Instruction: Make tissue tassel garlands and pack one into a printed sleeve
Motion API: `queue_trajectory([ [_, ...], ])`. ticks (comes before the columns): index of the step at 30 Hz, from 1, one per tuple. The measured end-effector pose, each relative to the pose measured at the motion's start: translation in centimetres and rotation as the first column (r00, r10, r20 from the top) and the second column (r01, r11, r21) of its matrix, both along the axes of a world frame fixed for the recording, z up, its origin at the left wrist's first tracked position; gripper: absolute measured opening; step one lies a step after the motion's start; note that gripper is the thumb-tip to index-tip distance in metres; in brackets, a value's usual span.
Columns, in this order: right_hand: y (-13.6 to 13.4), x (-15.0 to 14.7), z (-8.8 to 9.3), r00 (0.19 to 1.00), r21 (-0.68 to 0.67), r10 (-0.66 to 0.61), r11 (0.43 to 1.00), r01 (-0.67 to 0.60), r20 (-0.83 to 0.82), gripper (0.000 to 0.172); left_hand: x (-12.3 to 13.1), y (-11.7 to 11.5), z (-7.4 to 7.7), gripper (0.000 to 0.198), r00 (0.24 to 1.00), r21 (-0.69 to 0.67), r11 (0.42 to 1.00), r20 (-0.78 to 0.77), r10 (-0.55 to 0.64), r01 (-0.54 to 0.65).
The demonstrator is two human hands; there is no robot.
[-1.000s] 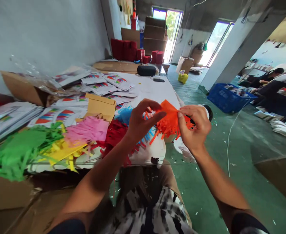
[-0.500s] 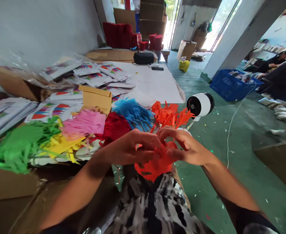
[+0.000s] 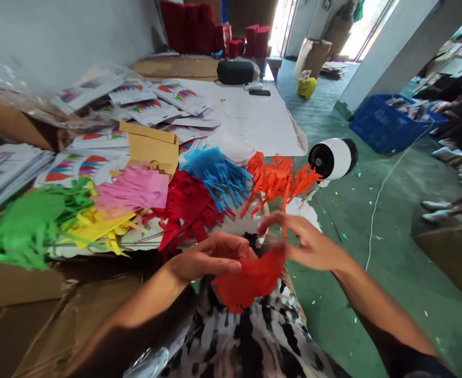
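Observation:
An orange-red paper piece (image 3: 250, 281) hangs over my lap, blurred by motion. My left hand (image 3: 217, 254) pinches its upper left edge between thumb and fingers. At its upper right corner is my right hand (image 3: 300, 241), fingers curled round a thin orange strip that runs upward. Just beyond my hands on the table lie fringed paper bundles: orange (image 3: 280, 176), blue (image 3: 217, 176) and dark red (image 3: 189, 207). Further left are pink (image 3: 134, 189), yellow (image 3: 99, 226) and green (image 3: 30, 223) ones.
Printed packets (image 3: 136, 107) and an open tan box (image 3: 152, 149) cover the left of the table (image 3: 258, 123). A black-and-white fan (image 3: 335, 157) is at its right edge. On the floor sits a blue crate (image 3: 392, 123); people are partly visible at the far right.
My hands have moved apart, and the orange-red paper now hangs lower and more spread out between them. The camera view has tilted down slightly.

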State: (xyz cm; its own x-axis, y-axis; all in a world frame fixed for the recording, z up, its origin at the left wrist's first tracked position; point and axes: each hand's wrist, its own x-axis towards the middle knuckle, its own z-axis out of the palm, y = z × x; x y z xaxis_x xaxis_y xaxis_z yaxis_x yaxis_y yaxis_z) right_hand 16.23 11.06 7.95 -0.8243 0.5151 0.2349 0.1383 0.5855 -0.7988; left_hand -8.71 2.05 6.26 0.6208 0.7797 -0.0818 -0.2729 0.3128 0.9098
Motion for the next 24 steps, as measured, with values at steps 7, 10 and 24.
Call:
queue_trajectory([
  [7,8.8,0.9,-7.0,0.8,0.498,-0.507,0.809,0.312,0.322,0.037,-0.8,-0.9,1.0,0.028,0.981,0.21,0.974,0.188,0.047,-0.087],
  [10,10.8,0.3,-8.2,0.792,0.528,-0.479,0.814,0.241,0.379,0.033,-1.4,-1.2,2.1,0.029,0.975,0.277,0.956,0.219,0.037,-0.098],
  [24,0.8,-3.0,-0.3,0.996,-0.286,0.063,0.955,-0.08,-0.07,0.042,-2.5,1.2,1.5,0.038,1.0,-0.092,0.996,-0.03,-0.008,0.005],
])
